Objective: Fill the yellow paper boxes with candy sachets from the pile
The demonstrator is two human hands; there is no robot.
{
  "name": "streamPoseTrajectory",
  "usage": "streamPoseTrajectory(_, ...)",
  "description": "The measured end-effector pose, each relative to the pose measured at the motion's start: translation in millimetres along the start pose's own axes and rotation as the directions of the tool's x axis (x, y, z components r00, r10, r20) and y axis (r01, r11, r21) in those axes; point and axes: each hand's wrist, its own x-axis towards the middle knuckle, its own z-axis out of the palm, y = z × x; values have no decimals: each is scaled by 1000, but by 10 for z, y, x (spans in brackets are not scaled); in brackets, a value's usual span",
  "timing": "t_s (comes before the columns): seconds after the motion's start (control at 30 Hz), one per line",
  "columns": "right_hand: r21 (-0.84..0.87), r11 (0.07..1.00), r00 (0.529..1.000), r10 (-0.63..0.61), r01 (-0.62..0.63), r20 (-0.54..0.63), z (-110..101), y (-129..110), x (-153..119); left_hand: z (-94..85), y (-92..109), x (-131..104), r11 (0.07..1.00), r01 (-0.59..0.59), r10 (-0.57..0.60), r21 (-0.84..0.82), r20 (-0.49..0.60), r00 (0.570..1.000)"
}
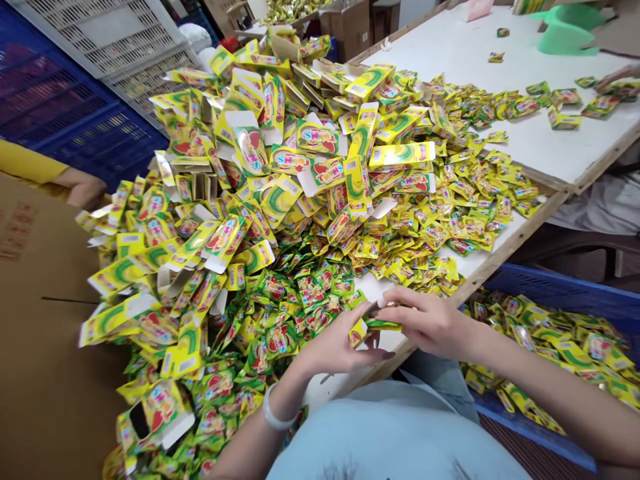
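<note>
Blue shirt (395, 433) by wht tbl (475, 261), both hands (327, 347) (437, 325) pinching yel box (358, 331), crate (533, 283) below.

big cardbd box (40, 347) on L, blue crate (123, 140) + grey crate (113, 30) upper L, green plastic thingy (567, 35) top R, coworker's yellow sleeve (25, 161)

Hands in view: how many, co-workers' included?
4: the wearer's left hand, holding yellow-green packaging; right hand beside it; a partly hidden hand beyond the carton; a cropped hand at the right edge. Others may be hidden.
</note>
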Motion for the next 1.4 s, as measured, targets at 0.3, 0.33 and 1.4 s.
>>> streamPoseTrajectory(0.3, 106, 962, 942, 218, -251, 254, -131, -37, 93, -31, -138, 27, 978, 114, -87, -174, 155, 984)
streamPoseTrajectory(0.33, 139, 951, 938, 236, -276, 253, -162, -22, 97, -31, -157, 33, 972, 122, -88, -199, 175, 981)
streamPoseTrajectory(1.4, -792, 348, 775, 588, -502, -233, 336, 556, -233, 12, -745, 265, 931, 177, 5, 319, -498, 867)
